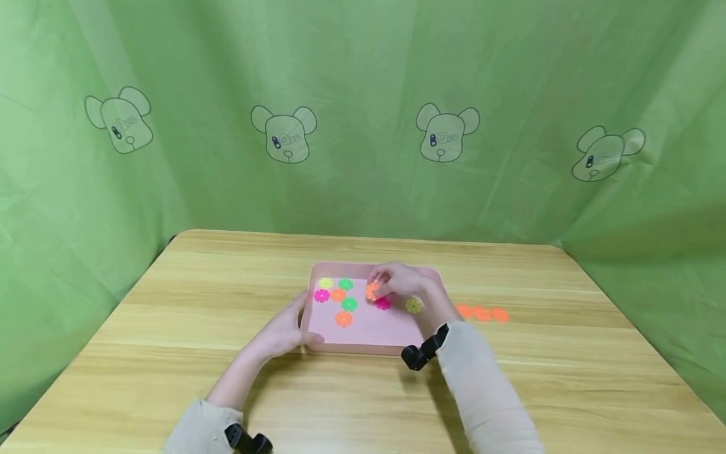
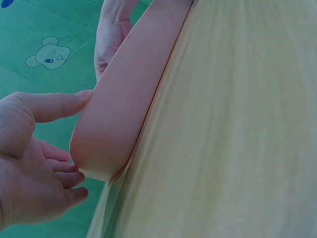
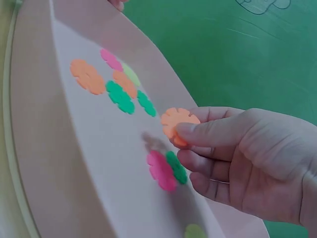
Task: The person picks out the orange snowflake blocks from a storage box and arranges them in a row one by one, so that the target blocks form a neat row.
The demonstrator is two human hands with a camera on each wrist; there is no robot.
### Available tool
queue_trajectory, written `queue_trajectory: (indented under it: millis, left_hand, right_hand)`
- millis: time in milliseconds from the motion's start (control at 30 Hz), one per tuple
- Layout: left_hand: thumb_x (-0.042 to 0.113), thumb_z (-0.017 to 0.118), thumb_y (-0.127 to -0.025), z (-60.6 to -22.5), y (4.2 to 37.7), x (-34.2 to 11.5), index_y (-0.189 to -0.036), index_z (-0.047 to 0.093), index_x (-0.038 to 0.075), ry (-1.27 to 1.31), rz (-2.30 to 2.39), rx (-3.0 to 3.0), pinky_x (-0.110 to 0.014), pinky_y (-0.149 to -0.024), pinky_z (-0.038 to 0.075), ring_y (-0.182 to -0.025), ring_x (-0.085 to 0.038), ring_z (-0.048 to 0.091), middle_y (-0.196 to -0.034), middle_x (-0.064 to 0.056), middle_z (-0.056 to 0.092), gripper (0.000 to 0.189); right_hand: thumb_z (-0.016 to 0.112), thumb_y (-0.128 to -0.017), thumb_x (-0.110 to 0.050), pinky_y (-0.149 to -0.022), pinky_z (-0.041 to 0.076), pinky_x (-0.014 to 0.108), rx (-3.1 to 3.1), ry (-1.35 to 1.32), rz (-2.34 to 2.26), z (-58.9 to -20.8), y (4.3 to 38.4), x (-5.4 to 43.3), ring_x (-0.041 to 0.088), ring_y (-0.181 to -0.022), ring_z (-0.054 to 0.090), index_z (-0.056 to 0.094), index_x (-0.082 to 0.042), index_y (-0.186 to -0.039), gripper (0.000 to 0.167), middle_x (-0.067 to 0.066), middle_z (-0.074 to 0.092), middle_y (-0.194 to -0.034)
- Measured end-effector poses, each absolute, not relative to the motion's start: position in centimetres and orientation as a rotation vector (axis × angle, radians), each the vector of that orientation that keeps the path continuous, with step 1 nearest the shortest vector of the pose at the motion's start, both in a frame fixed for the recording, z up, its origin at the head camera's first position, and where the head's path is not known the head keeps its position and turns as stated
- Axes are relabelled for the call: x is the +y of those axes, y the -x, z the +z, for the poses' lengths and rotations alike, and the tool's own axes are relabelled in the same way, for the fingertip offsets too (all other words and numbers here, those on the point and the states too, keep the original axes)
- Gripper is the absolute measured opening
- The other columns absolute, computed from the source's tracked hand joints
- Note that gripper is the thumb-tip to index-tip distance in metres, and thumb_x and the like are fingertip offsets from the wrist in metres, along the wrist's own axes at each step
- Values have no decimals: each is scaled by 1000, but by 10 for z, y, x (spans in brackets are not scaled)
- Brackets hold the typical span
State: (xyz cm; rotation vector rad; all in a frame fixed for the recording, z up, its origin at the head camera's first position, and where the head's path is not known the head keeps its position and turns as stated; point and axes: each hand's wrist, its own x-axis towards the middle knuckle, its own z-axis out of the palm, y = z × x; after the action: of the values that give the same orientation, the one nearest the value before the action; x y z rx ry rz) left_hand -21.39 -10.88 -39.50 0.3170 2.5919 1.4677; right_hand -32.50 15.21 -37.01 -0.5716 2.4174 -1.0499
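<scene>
- Pink rectangular plastic tray (image 1: 371,332), long axis crossways, its left end gripped by the left hand (image 1: 285,331).
- Orange flower-shaped plastic disc (image 1: 371,291), pinched by the nearer right hand (image 1: 400,280) above the tray's middle.
- Three orange discs (image 1: 481,314), farther right on the wood-grain table (image 1: 567,359).

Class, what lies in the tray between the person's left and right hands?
In the head view, between the left hand and right hand, the tray holds two orange pieces, two green pieces, one pink piece and one yellow piece.
</scene>
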Motion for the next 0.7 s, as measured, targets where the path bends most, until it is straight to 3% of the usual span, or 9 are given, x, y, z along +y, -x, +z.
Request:
queue_trajectory:
  millis: [200, 500, 700]
  left_hand:
    - [8, 78, -66, -397, 214, -108, -145, 20, -5, -330, 1494, 2585, -51, -110, 14, -136, -37, 19, -149, -22, 20, 98]
    - [9, 78, -67, -398, 213, -108, -145, 20, -5, -323, 1491, 2581, -52, -110, 14, -136, -37, 18, -150, -22, 19, 98]
    - [9, 78, -66, -398, 213, -108, -145, 20, -5, -323, 1491, 2590, -52, -110, 14, -136, -37, 18, -150, -22, 20, 98]
  right_hand:
    - [61, -84, 0, -73, 49, 39, 2385, 539, -1194, -369, 326, 164, 20, -81, 54, 57, 0, -109, 25, 8, 58, -92]
    - [60, -84, 2, -63, 49, 27, 2305, 519, -1417, -367, 324, 192, 18, -67, 54, 54, 6, -108, 26, 7, 58, -82]
    - [59, -85, 4, -77, 54, 38, 2285, 457, -1554, -365, 326, 218, 26, -81, 62, 49, 12, -113, 31, 9, 58, -88]
